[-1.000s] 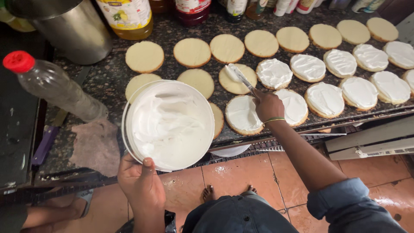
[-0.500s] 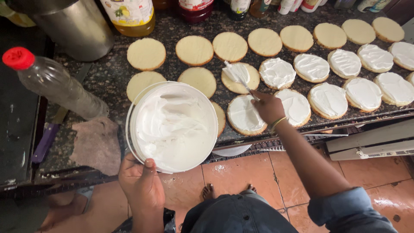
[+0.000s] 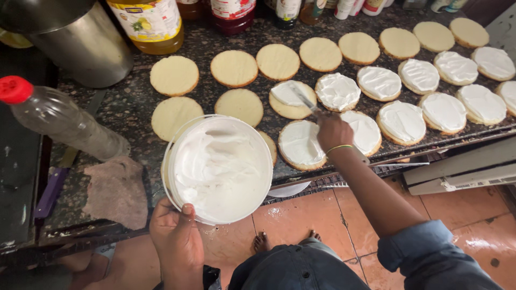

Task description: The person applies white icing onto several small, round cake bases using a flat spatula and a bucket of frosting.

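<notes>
My left hand (image 3: 174, 236) grips the near rim of a white bowl (image 3: 183, 207) full of white cream, held over the counter's front edge. My right hand (image 3: 333, 131) holds a small spreading knife (image 3: 305, 99), its blade resting on a round cake disc (image 3: 291, 99) that is partly smeared with cream. Plain discs (image 3: 174, 75) lie to the left on the dark granite counter (image 3: 129, 107). Cream-covered discs (image 3: 419, 75) fill the right side in two rows.
A clear plastic bottle with a red cap (image 3: 59, 121) lies at the left, next to a brown cloth (image 3: 115, 190). A steel pot (image 3: 70, 40) and several bottles (image 3: 148, 24) stand at the back. A flat blade (image 3: 287, 189) pokes out under the counter edge. Tiled floor lies below.
My right hand has moved the knife to the half-covered disc in the near row and cream is now spread across its top. The bowl has stayed in my left hand.
</notes>
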